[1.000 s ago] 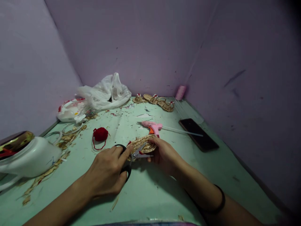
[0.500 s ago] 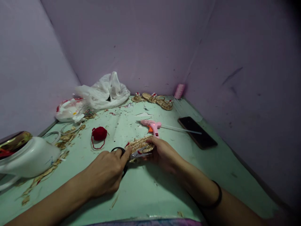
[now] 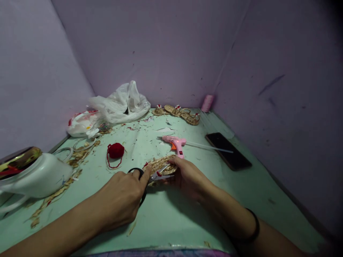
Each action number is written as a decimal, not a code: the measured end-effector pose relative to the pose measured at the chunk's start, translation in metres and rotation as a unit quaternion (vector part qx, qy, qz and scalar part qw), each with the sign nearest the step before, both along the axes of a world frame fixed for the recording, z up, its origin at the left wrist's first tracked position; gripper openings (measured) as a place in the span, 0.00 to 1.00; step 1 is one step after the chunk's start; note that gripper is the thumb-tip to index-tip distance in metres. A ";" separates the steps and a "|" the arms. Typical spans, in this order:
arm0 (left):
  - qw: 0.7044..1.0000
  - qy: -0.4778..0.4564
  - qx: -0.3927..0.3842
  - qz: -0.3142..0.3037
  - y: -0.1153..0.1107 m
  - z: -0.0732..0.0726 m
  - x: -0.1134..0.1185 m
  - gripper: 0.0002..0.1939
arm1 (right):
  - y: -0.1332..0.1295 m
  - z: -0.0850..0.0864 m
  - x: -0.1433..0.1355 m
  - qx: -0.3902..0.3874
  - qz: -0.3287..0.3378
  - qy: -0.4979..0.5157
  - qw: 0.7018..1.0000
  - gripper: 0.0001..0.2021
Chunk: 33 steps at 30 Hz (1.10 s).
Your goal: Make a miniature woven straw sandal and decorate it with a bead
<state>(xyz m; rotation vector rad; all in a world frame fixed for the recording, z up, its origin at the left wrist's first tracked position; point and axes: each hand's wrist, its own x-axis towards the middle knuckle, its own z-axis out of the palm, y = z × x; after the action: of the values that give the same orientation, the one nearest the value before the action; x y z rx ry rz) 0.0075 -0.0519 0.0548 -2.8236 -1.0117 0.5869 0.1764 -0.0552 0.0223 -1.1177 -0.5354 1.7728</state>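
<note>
Gripping the black-handled scissors (image 3: 152,177) in the left hand (image 3: 125,200), with blades spread open across the near side of the braided straw piece (image 3: 158,165) and close about a bit of red yarn (image 3: 159,174). Pinching that straw piece at its right end in the right hand (image 3: 186,175), just above the bench (image 3: 171,221), near its front middle. Just beyond, see a pink glue gun (image 3: 175,141) with a clear glue stick (image 3: 209,146) reaching over the phone (image 3: 229,151). To the left, find a ball of red yarn (image 3: 116,150); farther left, a white pot (image 3: 48,176). At the back, note small woven sandals (image 3: 191,117) to the right of a white plastic bag (image 3: 120,103).
</note>
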 end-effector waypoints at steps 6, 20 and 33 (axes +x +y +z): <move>0.999 0.015 -0.008 -0.029 0.001 -0.008 -0.007 0.37 | 0.003 -0.003 0.004 -0.042 0.020 0.019 0.999 0.12; 0.999 0.005 -0.001 -0.032 0.001 -0.003 -0.009 0.38 | -0.002 -0.003 -0.001 -0.023 0.024 0.037 0.999 0.12; 0.999 -0.023 -0.037 -0.012 -0.001 0.002 -0.012 0.37 | -0.006 -0.005 -0.009 -0.027 0.038 0.061 0.997 0.11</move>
<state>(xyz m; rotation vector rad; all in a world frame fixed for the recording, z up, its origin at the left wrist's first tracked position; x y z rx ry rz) -0.0042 -0.0527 0.0566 -2.9220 -0.9836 0.5695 0.1674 -0.0614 0.0168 -1.0297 -0.4646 1.9167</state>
